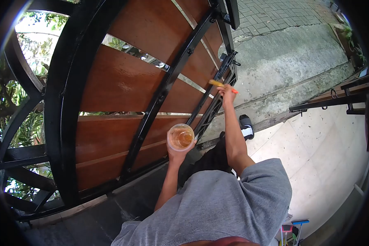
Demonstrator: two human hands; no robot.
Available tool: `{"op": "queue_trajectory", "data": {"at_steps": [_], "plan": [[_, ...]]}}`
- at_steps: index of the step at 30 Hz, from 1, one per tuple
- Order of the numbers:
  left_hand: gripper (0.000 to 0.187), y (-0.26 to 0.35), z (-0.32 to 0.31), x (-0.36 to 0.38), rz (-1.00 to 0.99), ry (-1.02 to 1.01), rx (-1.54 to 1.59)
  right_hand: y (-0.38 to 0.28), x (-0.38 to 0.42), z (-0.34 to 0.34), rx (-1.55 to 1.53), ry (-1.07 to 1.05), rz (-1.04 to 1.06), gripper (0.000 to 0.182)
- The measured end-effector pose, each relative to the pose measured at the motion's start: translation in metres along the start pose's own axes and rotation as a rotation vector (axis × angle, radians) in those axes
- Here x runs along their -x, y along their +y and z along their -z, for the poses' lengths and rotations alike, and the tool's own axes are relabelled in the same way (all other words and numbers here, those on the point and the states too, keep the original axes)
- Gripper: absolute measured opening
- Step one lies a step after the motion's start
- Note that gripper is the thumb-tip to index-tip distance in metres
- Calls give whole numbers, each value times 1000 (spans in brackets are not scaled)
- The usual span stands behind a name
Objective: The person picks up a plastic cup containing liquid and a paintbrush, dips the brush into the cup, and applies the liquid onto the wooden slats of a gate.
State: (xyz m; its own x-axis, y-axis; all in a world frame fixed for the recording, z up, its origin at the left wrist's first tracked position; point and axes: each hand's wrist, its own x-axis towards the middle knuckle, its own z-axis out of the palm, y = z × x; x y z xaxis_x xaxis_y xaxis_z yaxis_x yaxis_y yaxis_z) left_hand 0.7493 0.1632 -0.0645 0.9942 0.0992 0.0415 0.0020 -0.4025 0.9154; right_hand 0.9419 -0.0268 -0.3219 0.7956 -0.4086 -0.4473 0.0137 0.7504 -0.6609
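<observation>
Two bare hands before a gate of wooden boards in a black frame, seen from above. The left hand (177, 154) is closed around a clear cup (171, 141), its open mouth facing the viewer; brown liquid (185, 139) lies inside. The right hand (228, 96), farther forward and to the right, grips a slender brush (215, 83). The brush's yellowish end projects leftward from the fingers, toward the boards, and its orange end emerges on the opposite side; whether the tip touches the gate cannot be told. The reddish-brown boards (125, 78) extend to the left of both hands, with narrow gaps between them, and are crossed by a black bar (168, 78) passing just left of the cup. To the right of the right hand is a concrete slab (287, 61); nearer the body, below that hand, a dark sandal (245, 121) stands beside pale floor tiles (315, 143).
</observation>
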Motion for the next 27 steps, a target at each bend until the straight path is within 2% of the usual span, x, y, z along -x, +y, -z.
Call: {"op": "queue_trajectory", "data": {"at_steps": [2,5,6,9,10,11,13,14,15,17,20,23,24,27], "plan": [[67,-1,0,-2,-13,0,-7,-3,-6,-9,-129,127,25,12],[66,-5,-6,-8,-15,-31,-15,-5,10,-14,76,-113,-43,13],[65,-2,-10,-11,-18,-39,-10,-12,10,-8,43,-144,-132,15],[64,17,-18,-21,-12,-52,-24,6,-7,16,20,45,-51,17],[65,20,-20,-23,-9,-54,-29,4,1,5,137,91,-73,19],[65,22,-22,-25,-7,-56,-35,3,8,-9,101,23,-126,20],[66,23,-26,-31,-30,-45,-7,-9,21,-30,-1,-135,-39,20],[67,23,-26,-31,-35,-34,4,-19,18,-35,-262,-78,-144,18],[69,24,-25,-31,-34,-25,-24,-24,13,-27,-431,-122,-192,18],[72,25,-25,-35,-36,-9,-77,-15,7,-15,-645,-148,-199,17],[69,27,-29,-36,-7,39,-24,19,-7,-3,-270,188,-234,15],[68,28,-39,-39,-30,118,-64,2,-1,-28,83,198,-100,13],[68,26,-42,-36,-10,120,-51,-11,7,-34,136,126,-52,16],[69,28,-61,-41,31,104,-23,-63,20,-46,48,-163,-159,19]]}}
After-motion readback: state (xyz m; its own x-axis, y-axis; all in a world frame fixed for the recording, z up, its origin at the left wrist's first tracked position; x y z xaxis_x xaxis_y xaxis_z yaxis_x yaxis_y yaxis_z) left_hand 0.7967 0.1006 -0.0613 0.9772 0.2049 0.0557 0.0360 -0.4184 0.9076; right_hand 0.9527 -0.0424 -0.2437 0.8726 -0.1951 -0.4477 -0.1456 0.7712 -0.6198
